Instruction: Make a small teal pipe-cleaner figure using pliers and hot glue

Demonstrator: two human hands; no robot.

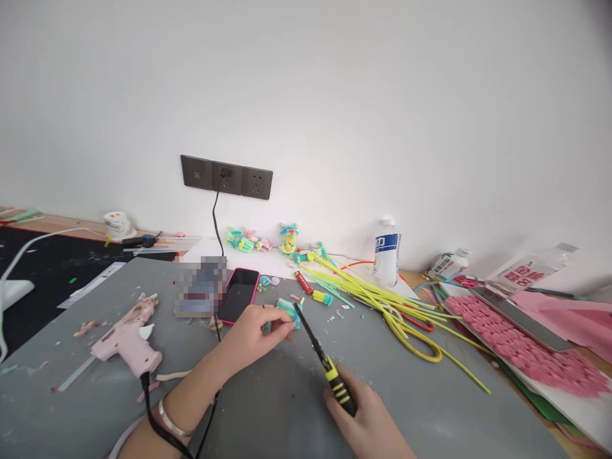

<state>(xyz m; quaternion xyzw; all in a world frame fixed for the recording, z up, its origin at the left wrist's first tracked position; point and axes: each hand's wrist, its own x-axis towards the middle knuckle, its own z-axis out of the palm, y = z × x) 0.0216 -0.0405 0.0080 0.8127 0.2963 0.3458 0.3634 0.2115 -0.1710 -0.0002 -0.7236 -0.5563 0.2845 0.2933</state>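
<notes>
My left hand [253, 333] pinches a small teal craft piece [288, 311] on the grey mat [268, 408]. My right hand [370, 421] grips the yellow-and-black handles of a pair of scissors [321, 357]. The black blades point up and left, their tips touching the teal piece. A silver bangle sits on my left wrist.
A pink glue gun [129, 341] lies at left, its black cord running under my left arm. A pink-cased phone [238, 294] lies behind my left hand. Yellow tubes [392, 303], a white bottle [386, 252] and pink sheets [521, 344] fill the right side. Wall sockets [226, 176] sit above.
</notes>
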